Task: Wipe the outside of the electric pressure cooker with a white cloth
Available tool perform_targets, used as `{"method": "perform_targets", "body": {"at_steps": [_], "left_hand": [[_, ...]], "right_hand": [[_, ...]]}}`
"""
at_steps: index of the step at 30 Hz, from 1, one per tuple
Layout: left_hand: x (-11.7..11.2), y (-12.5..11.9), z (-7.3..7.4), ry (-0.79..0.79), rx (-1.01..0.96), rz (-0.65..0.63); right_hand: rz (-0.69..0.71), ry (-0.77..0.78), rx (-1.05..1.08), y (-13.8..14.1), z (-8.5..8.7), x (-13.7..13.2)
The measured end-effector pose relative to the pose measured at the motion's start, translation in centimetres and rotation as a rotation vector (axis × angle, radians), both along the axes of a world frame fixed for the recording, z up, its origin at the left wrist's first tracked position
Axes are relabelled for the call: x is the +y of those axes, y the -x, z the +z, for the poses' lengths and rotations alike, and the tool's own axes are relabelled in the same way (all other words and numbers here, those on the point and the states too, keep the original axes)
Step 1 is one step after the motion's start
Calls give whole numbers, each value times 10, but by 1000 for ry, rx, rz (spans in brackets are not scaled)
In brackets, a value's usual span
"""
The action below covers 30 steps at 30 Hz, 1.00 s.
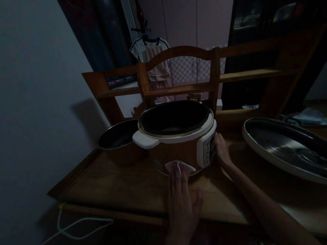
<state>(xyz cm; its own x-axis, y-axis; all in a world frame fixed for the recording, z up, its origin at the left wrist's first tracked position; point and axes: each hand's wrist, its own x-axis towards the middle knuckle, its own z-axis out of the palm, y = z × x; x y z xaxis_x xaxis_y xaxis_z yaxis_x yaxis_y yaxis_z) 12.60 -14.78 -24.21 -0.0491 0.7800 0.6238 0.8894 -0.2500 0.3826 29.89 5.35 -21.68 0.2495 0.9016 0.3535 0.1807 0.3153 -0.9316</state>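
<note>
An electric cooker [173, 147] with a brown body, white rim, white side handle and button panel stands on the wooden table, its dark top uncovered. Low on the front of its body, my left hand [181, 200] presses a white wipe [189, 168] under its fingertips, thumb apart to the right. On the far side of the panel, my right hand [222, 150] holds the cooker's right side, its fingers partly hidden. A dark-lined round pot [121, 150] sits just left of the cooker, partly behind it.
To the right lies a large round lid [294, 151], inner side up and tilted. A wooden shelf frame [181, 90] rises along the table's [99, 187] back. A white cable [86, 220] hangs off the front left edge, near the wall.
</note>
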Motion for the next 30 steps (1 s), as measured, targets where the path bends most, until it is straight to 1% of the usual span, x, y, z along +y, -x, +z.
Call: {"method": "perform_targets", "body": {"at_steps": [2, 4, 5, 8, 10, 12, 15, 16, 18, 19, 21, 23, 24, 27, 30], "left_hand": [[-3, 0, 2, 16, -31, 7], [0, 5, 13, -3, -136, 16], [4, 9, 20, -27, -226, 29], [24, 28, 42, -65, -338, 82], [37, 37, 49, -114, -518, 40], [43, 36, 48, -110, -598, 46], [33, 16, 37, -10, -691, 92], [26, 6, 33, 38, -643, 80], [12, -13, 27, 79, -532, 73], [7, -21, 25, 85, -507, 61], [1, -33, 26, 82, -339, -8], [1, -39, 30, 53, -189, -22], [3, -40, 33, 38, -145, -11], [9, -42, 43, 13, -131, 12], [13, -44, 54, -15, -106, -8]], "right_hand": [[2, 3, -1, 0, 0, 0], [3, 8, 0, 0, 1, 0], [2, 10, 0, 0, 1, 1], [-6, 12, 2, 0, 0, 1], [-11, 10, 3, 0, 0, 2], [-16, 7, 4, 0, 0, 2], [-17, 1, -5, 1, 0, 1], [-15, 0, -9, 1, 0, 1], [-12, -4, -19, 0, 0, 0], [-11, -4, -22, 0, 1, -1], [-12, -4, -26, 0, 1, -2], [-13, -6, -29, 0, 2, -2], [-13, -7, -32, 0, 2, -2], [-17, -9, -41, 0, 2, -1], [-29, -5, -53, 0, 1, 0]]}}
